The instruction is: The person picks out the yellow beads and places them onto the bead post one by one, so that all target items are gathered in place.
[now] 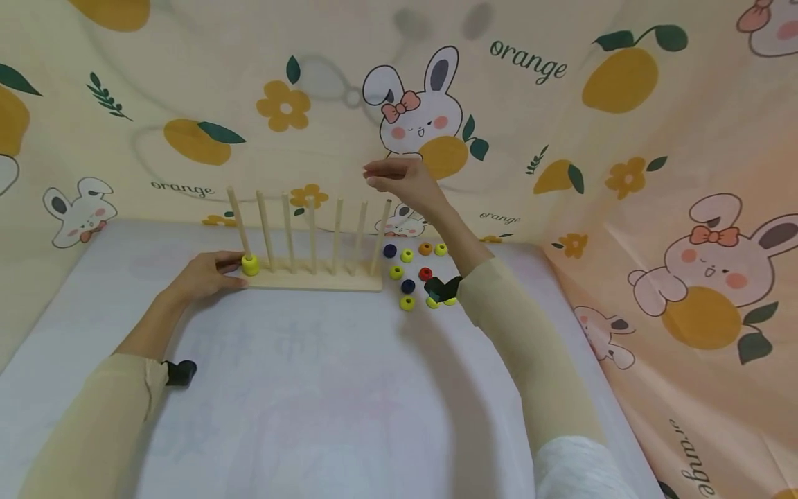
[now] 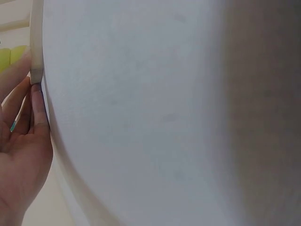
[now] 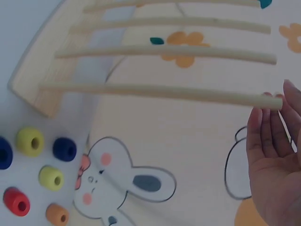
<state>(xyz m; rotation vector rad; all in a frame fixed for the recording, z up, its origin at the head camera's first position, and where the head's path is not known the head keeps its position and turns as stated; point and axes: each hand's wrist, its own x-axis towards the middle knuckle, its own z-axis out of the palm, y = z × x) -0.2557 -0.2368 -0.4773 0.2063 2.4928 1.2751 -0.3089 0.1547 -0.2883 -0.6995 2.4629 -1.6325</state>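
Observation:
A pale wooden peg stand (image 1: 312, 282) with several upright pegs stands toward the back of the table. Yellow beads (image 1: 250, 265) sit low on its leftmost peg. My left hand (image 1: 208, 276) grips the left end of the base, thumb at the front and fingers behind. In the left wrist view, fingers (image 2: 38, 106) lie against the base's end beside the yellow beads. My right hand (image 1: 408, 184) is raised near the top of the rightmost peg (image 1: 382, 235). The right wrist view shows this hand's fingers (image 3: 256, 132) fairly straight around the peg tip, holding no bead.
Loose yellow, dark blue, red and orange beads (image 1: 425, 274) lie right of the stand, some partly hidden by the right forearm. Behind the white-covered table (image 1: 299, 402) hangs a patterned cloth (image 1: 237, 83) with rabbits and oranges. Each wrist wears a black camera.

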